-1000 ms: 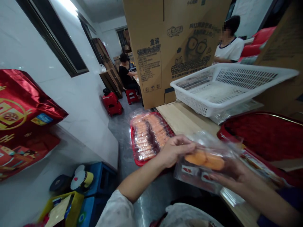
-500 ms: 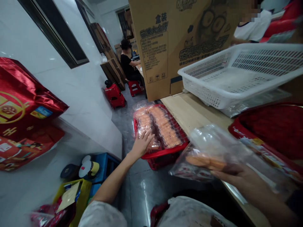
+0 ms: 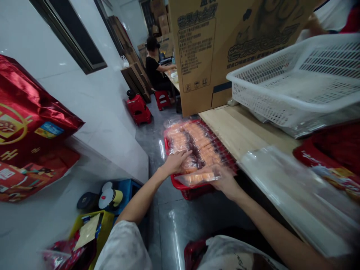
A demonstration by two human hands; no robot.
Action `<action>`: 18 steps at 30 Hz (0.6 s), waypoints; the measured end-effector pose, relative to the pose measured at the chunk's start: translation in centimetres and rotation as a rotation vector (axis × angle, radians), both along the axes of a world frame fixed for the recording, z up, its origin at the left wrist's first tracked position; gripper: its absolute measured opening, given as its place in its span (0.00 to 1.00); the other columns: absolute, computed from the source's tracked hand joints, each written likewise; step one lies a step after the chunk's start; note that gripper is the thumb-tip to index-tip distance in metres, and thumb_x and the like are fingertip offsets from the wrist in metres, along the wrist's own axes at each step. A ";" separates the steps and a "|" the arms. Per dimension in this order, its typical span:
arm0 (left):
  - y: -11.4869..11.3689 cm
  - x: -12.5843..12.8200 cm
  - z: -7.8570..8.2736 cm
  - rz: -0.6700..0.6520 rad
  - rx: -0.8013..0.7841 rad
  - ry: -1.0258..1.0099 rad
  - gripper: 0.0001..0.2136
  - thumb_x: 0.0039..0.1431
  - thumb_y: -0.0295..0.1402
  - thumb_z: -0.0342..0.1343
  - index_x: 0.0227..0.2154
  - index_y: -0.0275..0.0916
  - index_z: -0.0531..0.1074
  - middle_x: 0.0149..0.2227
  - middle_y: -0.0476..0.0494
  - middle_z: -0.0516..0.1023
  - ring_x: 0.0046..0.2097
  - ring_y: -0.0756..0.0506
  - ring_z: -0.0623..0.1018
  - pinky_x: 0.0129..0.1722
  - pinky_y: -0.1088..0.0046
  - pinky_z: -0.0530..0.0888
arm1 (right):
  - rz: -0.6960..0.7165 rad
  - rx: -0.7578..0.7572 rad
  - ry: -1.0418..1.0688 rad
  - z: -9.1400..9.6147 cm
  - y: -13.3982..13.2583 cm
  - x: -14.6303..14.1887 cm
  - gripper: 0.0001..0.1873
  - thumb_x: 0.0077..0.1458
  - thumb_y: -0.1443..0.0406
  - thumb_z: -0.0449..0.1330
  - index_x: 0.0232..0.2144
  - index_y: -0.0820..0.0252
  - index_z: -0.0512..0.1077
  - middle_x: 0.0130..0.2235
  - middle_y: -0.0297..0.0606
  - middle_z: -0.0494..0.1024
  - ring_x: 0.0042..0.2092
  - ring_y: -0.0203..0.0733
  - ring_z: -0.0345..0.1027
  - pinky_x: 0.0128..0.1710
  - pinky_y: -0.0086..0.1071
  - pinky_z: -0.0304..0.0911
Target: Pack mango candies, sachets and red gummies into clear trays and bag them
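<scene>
**A:** What did I have on my left grip (image 3: 177, 162)?
**B:** Nothing held; it lay spread on glossy film (image 3: 180, 140) above the red crate (image 3: 194, 193).
**A:** And my right grip (image 3: 225, 183)?
**B:** Pinching a thin clear plastic pack (image 3: 209, 173) of rounded orange cakes (image 3: 197, 177), just over the crate's rim.

Your tray of packed cakes (image 3: 204, 148) sits low, centre frame, with a loose pack of cakes (image 3: 197, 178) over its near edge. Right of it, a wooden table (image 3: 239, 133) carries a plastic basket (image 3: 298, 84), with a cardboard carton (image 3: 216, 48) behind. Foil bags (image 3: 25, 123) sit far left by the wall (image 3: 92, 93), a crate (image 3: 126, 193) below them. A seated person (image 3: 154, 63) is upper centre, beyond a stool (image 3: 138, 109).
</scene>
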State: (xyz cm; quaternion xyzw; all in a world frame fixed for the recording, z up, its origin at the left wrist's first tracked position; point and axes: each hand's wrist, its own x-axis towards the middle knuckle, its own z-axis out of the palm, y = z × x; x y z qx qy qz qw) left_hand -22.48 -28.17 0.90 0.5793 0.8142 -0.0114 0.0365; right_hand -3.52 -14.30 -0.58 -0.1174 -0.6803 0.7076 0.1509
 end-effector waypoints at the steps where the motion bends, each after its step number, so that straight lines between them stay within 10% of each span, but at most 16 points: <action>1: 0.1 -0.1 0.0 -0.005 0.002 -0.009 0.41 0.48 0.37 0.59 0.64 0.40 0.47 0.62 0.36 0.59 0.58 0.37 0.66 0.52 0.62 0.68 | 0.040 -0.016 -0.033 -0.4 -0.1 -0.3 0.19 0.41 0.52 0.66 0.29 0.58 0.66 0.25 0.30 0.71 0.22 0.35 0.62 0.22 0.31 0.64; 7: -0.4 -0.6 0.3 -0.026 0.116 -0.196 0.35 0.53 0.32 0.55 0.63 0.40 0.50 0.62 0.34 0.59 0.60 0.39 0.64 0.54 0.62 0.66 | 0.066 0.117 -0.063 -3.5 -0.4 -1.6 0.13 0.48 0.56 0.60 0.32 0.58 0.67 0.28 0.33 0.73 0.32 0.41 0.69 0.32 0.36 0.68; 14: -6.2 1.8 -0.1 0.146 0.828 -0.669 0.21 0.62 0.45 0.43 0.52 0.40 0.67 0.54 0.37 0.70 0.57 0.42 0.68 0.57 0.61 0.63 | -0.042 0.394 0.002 -3.7 0.5 -1.5 0.20 0.50 0.60 0.59 0.46 0.59 0.64 0.46 0.42 0.72 0.48 0.46 0.67 0.50 0.42 0.63; 18: -9.6 4.7 -3.4 0.329 0.859 -0.727 0.38 0.41 0.56 0.60 0.53 0.39 0.65 0.52 0.35 0.71 0.52 0.37 0.71 0.52 0.58 0.67 | -0.063 0.563 0.031 -2.5 1.3 0.4 0.19 0.56 0.61 0.55 0.50 0.57 0.64 0.49 0.43 0.71 0.49 0.46 0.67 0.51 0.43 0.63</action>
